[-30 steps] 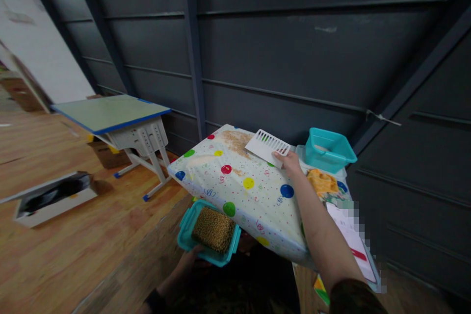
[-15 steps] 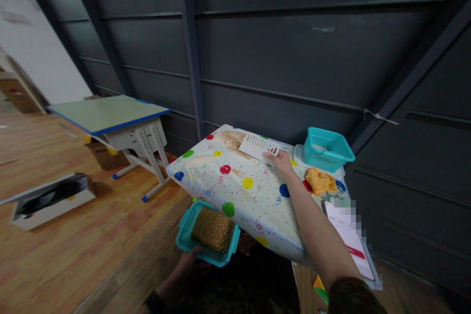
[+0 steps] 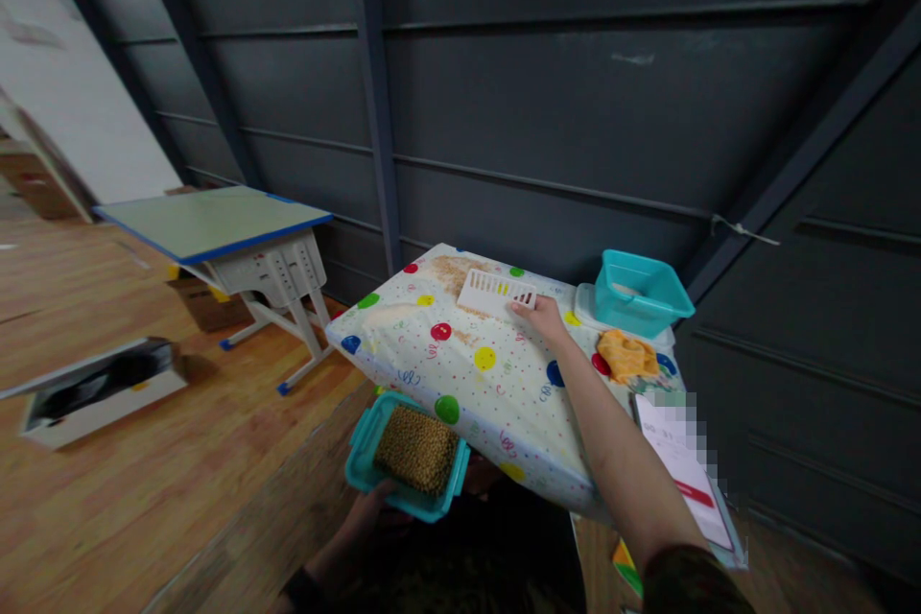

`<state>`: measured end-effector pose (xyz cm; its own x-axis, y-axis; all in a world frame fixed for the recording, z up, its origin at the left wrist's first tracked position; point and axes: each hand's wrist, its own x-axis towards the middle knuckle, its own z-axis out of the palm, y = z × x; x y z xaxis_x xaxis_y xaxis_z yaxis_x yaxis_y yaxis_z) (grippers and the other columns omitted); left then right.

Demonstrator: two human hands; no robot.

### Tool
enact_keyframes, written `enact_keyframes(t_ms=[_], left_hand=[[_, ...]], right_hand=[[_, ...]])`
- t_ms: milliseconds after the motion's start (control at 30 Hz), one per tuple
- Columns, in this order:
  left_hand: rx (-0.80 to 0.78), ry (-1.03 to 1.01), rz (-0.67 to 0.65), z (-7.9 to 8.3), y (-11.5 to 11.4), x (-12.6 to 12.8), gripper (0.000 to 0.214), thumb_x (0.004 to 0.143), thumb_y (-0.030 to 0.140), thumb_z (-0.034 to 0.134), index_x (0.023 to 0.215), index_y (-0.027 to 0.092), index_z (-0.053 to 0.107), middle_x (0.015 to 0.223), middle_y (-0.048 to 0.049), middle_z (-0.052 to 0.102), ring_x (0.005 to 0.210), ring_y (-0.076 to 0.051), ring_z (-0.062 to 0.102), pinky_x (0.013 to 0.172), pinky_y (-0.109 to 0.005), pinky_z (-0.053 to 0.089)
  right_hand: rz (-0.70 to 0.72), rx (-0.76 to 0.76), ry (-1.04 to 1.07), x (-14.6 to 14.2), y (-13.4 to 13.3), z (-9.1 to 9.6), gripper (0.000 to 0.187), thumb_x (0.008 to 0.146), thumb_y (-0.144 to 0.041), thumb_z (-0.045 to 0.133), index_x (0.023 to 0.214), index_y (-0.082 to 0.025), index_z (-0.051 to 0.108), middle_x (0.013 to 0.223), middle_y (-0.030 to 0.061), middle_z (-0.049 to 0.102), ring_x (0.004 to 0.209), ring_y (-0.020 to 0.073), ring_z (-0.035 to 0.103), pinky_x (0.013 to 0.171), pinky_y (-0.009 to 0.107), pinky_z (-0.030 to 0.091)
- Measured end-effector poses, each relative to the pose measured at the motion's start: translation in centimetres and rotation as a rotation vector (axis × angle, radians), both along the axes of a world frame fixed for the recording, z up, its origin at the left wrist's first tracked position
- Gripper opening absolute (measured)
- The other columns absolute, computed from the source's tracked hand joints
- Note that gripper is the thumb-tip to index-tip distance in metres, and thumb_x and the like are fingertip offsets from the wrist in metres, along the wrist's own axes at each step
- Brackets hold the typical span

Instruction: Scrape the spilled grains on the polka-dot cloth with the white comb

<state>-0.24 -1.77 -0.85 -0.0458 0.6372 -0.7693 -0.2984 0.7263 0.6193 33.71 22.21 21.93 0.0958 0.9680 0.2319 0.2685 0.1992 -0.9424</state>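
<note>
My right hand (image 3: 541, 315) is closed on one end of a white slotted plastic piece (image 3: 496, 311), its long edge down near the tablecloth. Fine brown crumbs or grains (image 3: 452, 271) lie spread behind and beside that piece. A pale patch, perhaps powder (image 3: 392, 315), shows nearer the left corner. Below the table's front edge, my left hand (image 3: 375, 507) grips the near side of a teal plastic container (image 3: 366, 453). Inside it are many small tan beans or grains (image 3: 418, 446), banked toward the right. The left fingers are partly hidden under the container.
A balloon-print cloth covers the table (image 3: 496, 403). At its right stand a second teal container (image 3: 640, 299), an orange cloth (image 3: 627, 355) and a phone (image 3: 683, 470). A dark panelled wall (image 3: 547, 134) rises behind. A green-topped desk (image 3: 216, 219) and open white box (image 3: 107, 393) are left.
My right hand has shifted slightly left with the slotted piece, which has tilted so its slots show more clearly. My left hand and its container have stayed in place.
</note>
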Motion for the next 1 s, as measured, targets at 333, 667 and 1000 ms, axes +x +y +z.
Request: enact_keyframes(t_ms=[333, 667, 1000], left_hand=[[0.001, -0.005, 0.013, -0.7, -0.1, -0.1, 0.046, 0.086, 0.05, 0.064, 0.122, 0.026, 0.048, 0.1, -0.0128, 0.073, 0.09, -0.036, 0.075, 0.082, -0.045, 0.06], [0.029, -0.004, -0.031, 1.0, -0.6, 0.1, 0.044, 0.095, 0.053, 0.056, 0.125, 0.022, 0.049, 0.106, -0.0141, 0.074, 0.093, -0.034, 0.077, 0.083, -0.043, 0.06], [0.01, -0.009, -0.025, 2.6, -0.7, 0.4, 0.043, 0.092, 0.049, 0.063, 0.124, 0.026, 0.045, 0.109, -0.0108, 0.073, 0.094, -0.033, 0.078, 0.081, -0.041, 0.059]], right_hand=[[0.089, -0.021, 0.059, -0.6, -0.4, 0.4, 0.041, 0.061, -0.046, 0.093, 0.089, -0.019, 0.083, 0.108, 0.0116, 0.083, 0.1, 0.0315, 0.076, 0.092, 0.047, 0.06], [0.162, -0.057, 0.094, -0.7, -0.4, 0.3, 0.045, 0.053, -0.049, 0.095, 0.083, -0.018, 0.082, 0.101, 0.0103, 0.084, 0.09, 0.0278, 0.076, 0.092, 0.045, 0.059], [0.211, -0.11, 0.116, -1.7, -1.4, 1.1, 0.038, 0.056, -0.044, 0.092, 0.08, -0.017, 0.081, 0.091, 0.0097, 0.082, 0.08, 0.0236, 0.071, 0.07, 0.034, 0.057]])
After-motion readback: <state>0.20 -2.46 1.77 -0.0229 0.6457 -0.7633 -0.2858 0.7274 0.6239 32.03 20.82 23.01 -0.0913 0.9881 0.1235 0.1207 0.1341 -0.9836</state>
